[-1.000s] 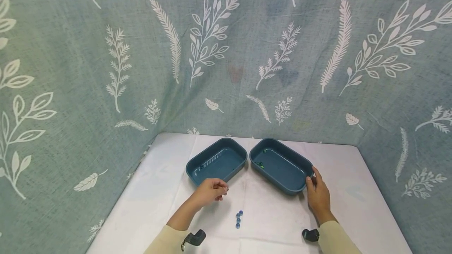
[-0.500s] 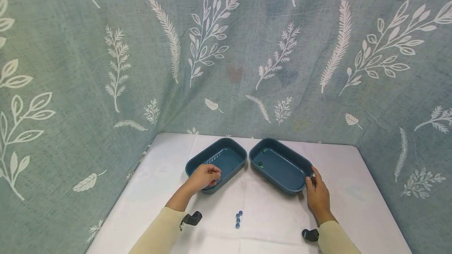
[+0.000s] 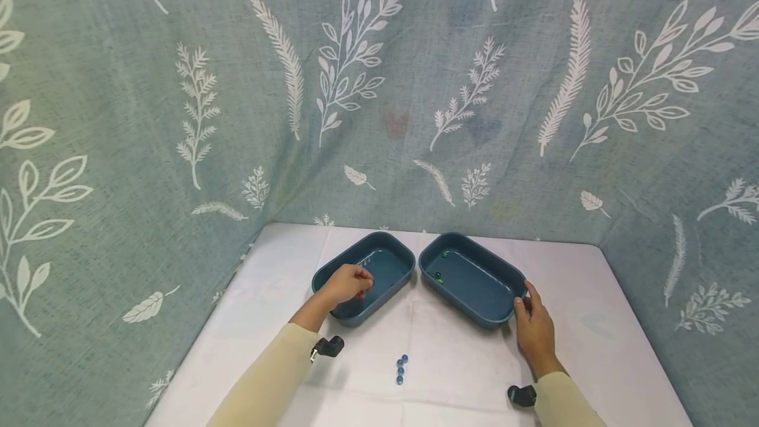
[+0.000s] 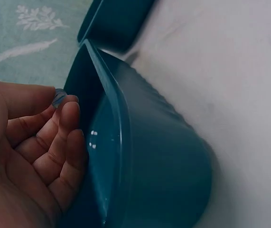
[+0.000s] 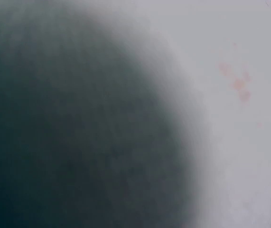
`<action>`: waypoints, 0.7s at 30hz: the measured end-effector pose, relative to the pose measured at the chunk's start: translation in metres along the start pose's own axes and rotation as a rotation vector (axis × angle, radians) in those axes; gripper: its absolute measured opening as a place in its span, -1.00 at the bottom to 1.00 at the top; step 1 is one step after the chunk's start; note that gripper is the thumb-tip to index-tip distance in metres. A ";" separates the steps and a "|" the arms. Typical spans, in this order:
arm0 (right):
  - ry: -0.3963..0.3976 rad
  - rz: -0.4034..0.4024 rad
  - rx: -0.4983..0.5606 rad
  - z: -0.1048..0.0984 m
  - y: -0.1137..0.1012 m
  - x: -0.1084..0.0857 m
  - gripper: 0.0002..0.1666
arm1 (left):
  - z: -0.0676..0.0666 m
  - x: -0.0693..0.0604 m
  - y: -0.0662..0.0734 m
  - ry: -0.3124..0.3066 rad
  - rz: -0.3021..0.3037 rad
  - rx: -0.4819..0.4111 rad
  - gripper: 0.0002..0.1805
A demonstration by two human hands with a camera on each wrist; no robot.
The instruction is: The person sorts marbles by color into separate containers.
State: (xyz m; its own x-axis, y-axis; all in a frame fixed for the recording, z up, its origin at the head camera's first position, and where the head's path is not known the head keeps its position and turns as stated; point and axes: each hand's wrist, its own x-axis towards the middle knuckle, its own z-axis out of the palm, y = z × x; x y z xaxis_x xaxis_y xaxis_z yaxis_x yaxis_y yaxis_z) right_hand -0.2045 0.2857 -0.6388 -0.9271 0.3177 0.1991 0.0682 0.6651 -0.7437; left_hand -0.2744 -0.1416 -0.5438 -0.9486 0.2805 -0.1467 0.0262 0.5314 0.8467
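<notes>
In the head view my left hand [image 3: 346, 284] is over the left blue tray [image 3: 388, 234]. Thumb and forefinger pinch a small clear, bluish glass marble [image 4: 58, 98], with the other fingers curled below, as the left wrist view shows. My right hand [image 3: 536, 331] holds the near right corner of the right blue tray [image 3: 483, 318], thumb and fingers around its end. A few green marbles [image 3: 437, 276] lie inside that tray. Several blue marbles [image 3: 400, 371] lie in a short line on the white cloth between my arms. My hand hides part of the left tray's floor.
A white cloth [image 3: 450, 374] covers the table. Leaf-patterned fabric [image 3: 379, 84] hangs along the back and both sides. The trays stand close together at their far inner ends. The right wrist view is mostly a dark blur beside the cloth.
My left hand has moved up and left from the cloth in front of the left tray to above the tray, with the marble. The right hand and the marbles on the cloth have stayed put.
</notes>
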 end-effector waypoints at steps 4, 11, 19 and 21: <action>0.006 -0.002 -0.005 0.000 0.001 0.001 -0.35 | 0.001 0.010 -0.002 -0.017 0.001 0.023 -0.79; 0.006 -0.011 -0.006 0.000 0.000 0.000 -0.34 | 0.002 0.023 -0.006 -0.035 -0.015 0.058 -0.79; 0.017 -0.022 -0.004 -0.001 0.000 0.000 -0.35 | 0.003 0.039 -0.014 -0.029 -0.076 0.026 -0.84; 0.012 -0.016 -0.004 -0.001 0.000 -0.001 -0.35 | 0.003 0.041 -0.014 -0.026 -0.090 0.019 -0.84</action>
State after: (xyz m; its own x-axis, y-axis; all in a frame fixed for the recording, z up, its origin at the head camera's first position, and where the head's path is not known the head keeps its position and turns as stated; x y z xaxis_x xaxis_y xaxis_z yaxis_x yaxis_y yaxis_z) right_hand -0.2037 0.2858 -0.6384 -0.9235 0.3152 0.2188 0.0549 0.6730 -0.7376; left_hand -0.3128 -0.1351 -0.5637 -0.9387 0.2519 -0.2352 -0.0523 0.5703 0.8198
